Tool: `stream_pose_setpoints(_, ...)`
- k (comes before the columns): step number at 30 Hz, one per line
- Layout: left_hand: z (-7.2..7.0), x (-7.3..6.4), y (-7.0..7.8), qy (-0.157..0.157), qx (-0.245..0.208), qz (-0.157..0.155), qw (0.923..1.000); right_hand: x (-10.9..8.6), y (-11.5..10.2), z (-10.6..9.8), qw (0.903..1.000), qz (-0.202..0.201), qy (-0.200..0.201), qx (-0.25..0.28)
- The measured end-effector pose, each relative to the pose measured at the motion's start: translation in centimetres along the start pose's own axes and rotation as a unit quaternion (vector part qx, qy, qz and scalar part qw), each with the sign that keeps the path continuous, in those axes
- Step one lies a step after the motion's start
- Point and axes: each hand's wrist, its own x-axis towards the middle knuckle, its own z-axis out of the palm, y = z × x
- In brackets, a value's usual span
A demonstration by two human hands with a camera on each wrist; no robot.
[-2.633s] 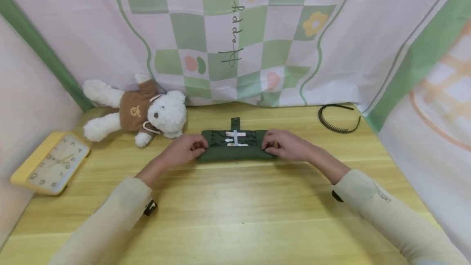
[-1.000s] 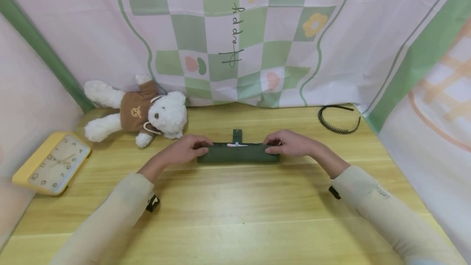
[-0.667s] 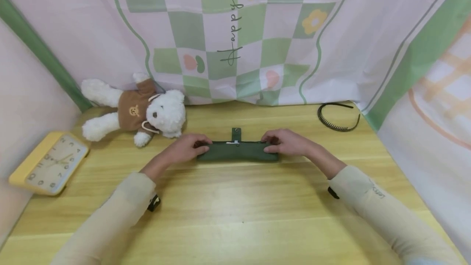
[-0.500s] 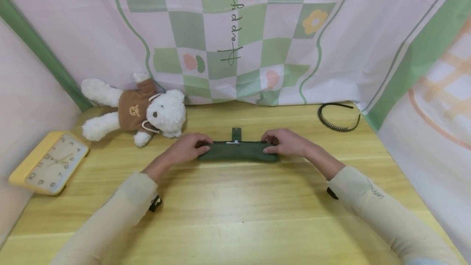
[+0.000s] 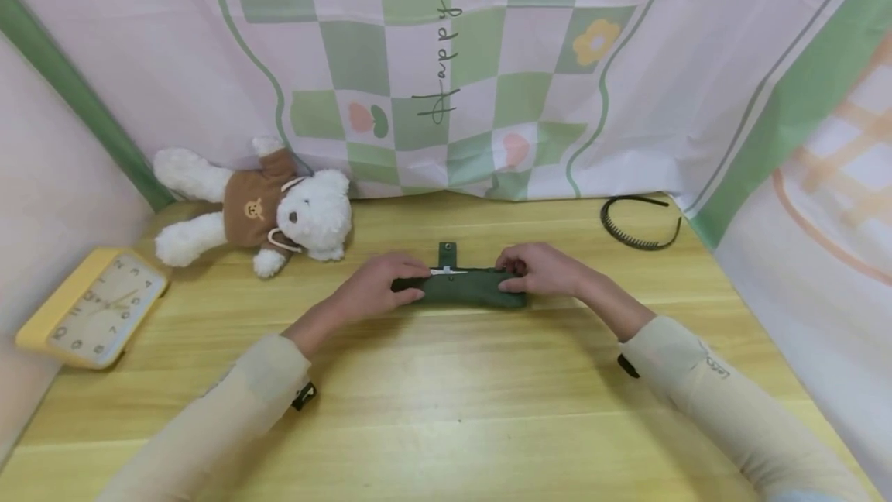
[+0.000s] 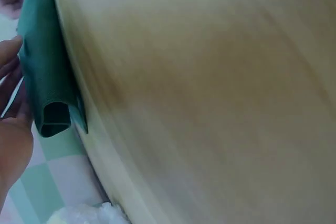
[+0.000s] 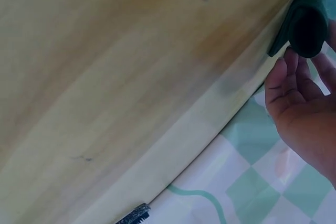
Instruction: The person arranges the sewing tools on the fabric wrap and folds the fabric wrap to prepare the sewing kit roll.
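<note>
A dark green roll-up pouch (image 5: 465,289) lies folded into a long bundle on the wooden table, with a snap strap (image 5: 447,254) sticking out behind it. A sliver of white things shows along its upper edge; the rest of the contents is hidden. My left hand (image 5: 379,285) holds the pouch left of its middle, thumb in front and fingers over the back edge. At the right end, my right hand (image 5: 543,269) grips it between thumb and fingers. From the left wrist, the pouch (image 6: 47,61) shows a hollow rolled end; the right wrist view shows a similar opening beside the fingers (image 7: 294,85).
A white plush dog (image 5: 313,211) in a brown top lies at the back left. The yellow clock (image 5: 94,308) stands at the left edge, and a black toothed headband (image 5: 630,235) rests at the back right. A checkered curtain (image 5: 446,84) hangs behind the table (image 5: 446,424).
The pouch's front part has been folded back over its inside, covering most of the contents. My left hand has just slid right from the left end toward the middle; the right hand stays near its end.
</note>
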Motion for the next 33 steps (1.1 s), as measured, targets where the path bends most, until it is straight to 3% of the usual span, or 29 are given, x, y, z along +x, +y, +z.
stream_pose_setpoints(5, 0.2, 0.1, 0.1, -0.009, 0.035, 0.020, 0.9991, 0.2, -0.4, -0.6, 0.9999, -0.007, -0.009, 0.007)
stream_pose_setpoints(9, 0.3, 0.0, 0.0, -0.013, 0.048, 0.028, 0.9984, 0.9, -1.0, -1.1, 0.9976, -0.001, 0.005, 0.069)
stream_pose_setpoints(15, 0.5, 0.1, -0.2, -0.015, 0.049, 0.024, 0.9984, 2.9, -1.8, -0.8, 0.9854, -0.009, 0.031, 0.167)
stream_pose_setpoints(20, 0.6, 0.2, -0.3, -0.017, 0.056, 0.026, 0.9980, 4.0, -2.2, -0.5, 0.9676, 0.030, 0.025, 0.249)
stream_pose_setpoints(24, 0.6, 0.2, -0.2, -0.014, 0.043, 0.031, 0.9985, 4.8, -2.0, 0.1, 0.9566, 0.070, 0.030, 0.281)
stream_pose_setpoints(31, 0.7, 0.0, -0.4, 0.003, 0.080, 0.091, 0.9927, 6.1, -2.2, 1.2, 0.9253, 0.111, 0.024, 0.362)
stream_pose_setpoints(33, 0.6, 0.0, -0.4, 0.006, 0.094, 0.102, 0.9903, 6.3, -2.3, 1.5, 0.9228, 0.120, 0.027, 0.365)
